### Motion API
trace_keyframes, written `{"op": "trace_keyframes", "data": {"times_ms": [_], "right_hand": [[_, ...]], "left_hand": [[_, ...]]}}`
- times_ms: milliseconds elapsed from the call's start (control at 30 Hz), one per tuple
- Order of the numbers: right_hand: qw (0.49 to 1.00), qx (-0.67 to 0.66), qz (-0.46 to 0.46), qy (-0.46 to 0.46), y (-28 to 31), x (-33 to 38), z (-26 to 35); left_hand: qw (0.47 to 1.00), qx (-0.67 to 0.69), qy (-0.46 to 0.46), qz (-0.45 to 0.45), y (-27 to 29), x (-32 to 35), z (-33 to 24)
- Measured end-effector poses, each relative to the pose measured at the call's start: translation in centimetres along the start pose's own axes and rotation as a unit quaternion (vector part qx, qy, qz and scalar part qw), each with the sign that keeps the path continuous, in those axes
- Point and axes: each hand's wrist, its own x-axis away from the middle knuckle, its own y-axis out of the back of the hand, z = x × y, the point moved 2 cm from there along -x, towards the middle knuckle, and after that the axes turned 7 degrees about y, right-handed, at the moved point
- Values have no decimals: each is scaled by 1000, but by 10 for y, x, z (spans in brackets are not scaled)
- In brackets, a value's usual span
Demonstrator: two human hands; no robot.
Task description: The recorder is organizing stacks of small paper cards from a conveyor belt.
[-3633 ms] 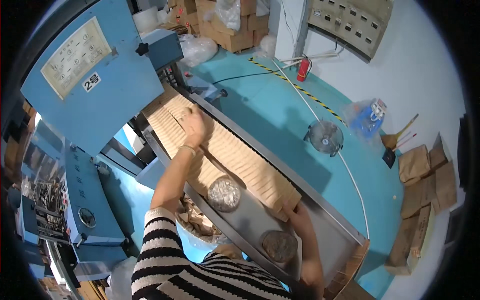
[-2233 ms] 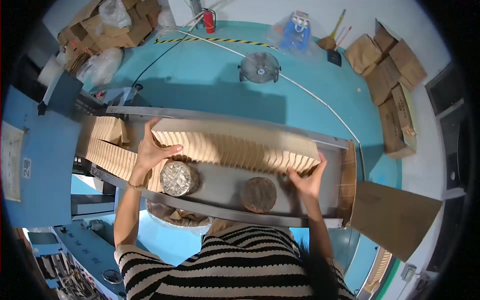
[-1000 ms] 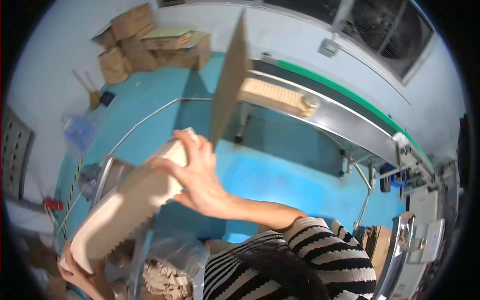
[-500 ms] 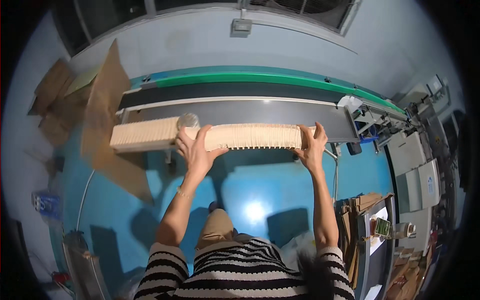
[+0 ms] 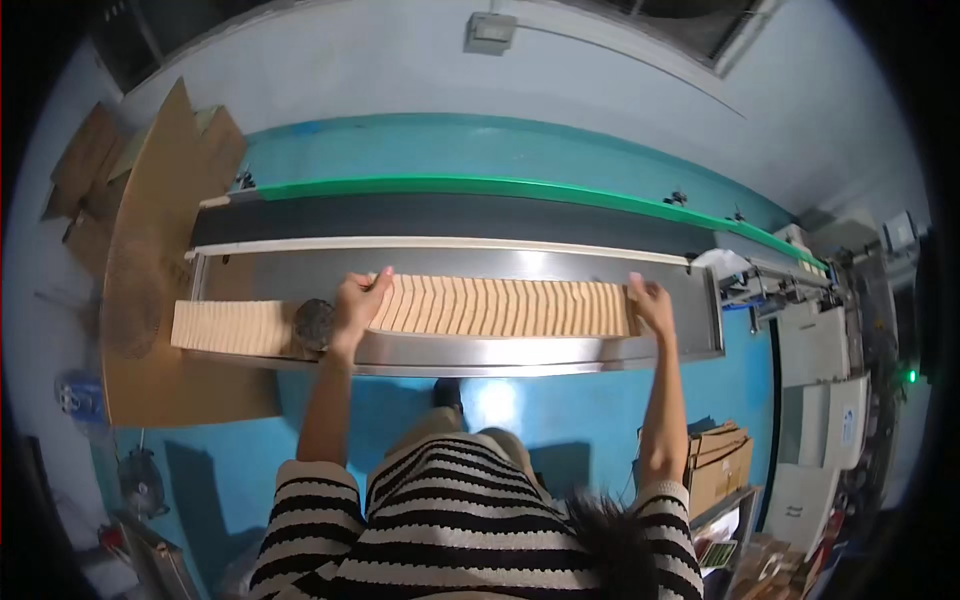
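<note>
A long row of thin cream-coloured pieces, packed face to face, rests on the metal worktable. My left hand closes on its left end, thumb and fingers pressed at the edge. At the opposite end my right hand curls its fingers against the last pieces; some of its fingertips are hidden. Just left of my left hand is a round dark object, its kind unclear. Beyond that, a second, shorter row of similar cream pieces lies on the table.
A dark conveyor belt with a green rail runs behind the table. At the left stands a large brown cardboard sheet. Flattened cartons stand at the lower right. White cloth or plastic sits near the table's right end.
The long cream row, held up and bowed between both hands before, has come down onto the worktable and lies straight. My view has shifted, and the table looks closer.
</note>
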Motion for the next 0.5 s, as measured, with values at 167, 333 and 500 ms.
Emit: {"op": "trace_keyframes", "data": {"times_ms": [167,333,500], "right_hand": [[977,-183,84,67,-10,40,-39],[965,-190,137,113,-41,25,-1],[984,-158,70,53,-51,2,25]], "left_hand": [[866,-275,-191,-372,-79,43,24],[771,-455,-183,-407,-79,42,49],[765,-437,-219,-419,-117,48,-3]]}}
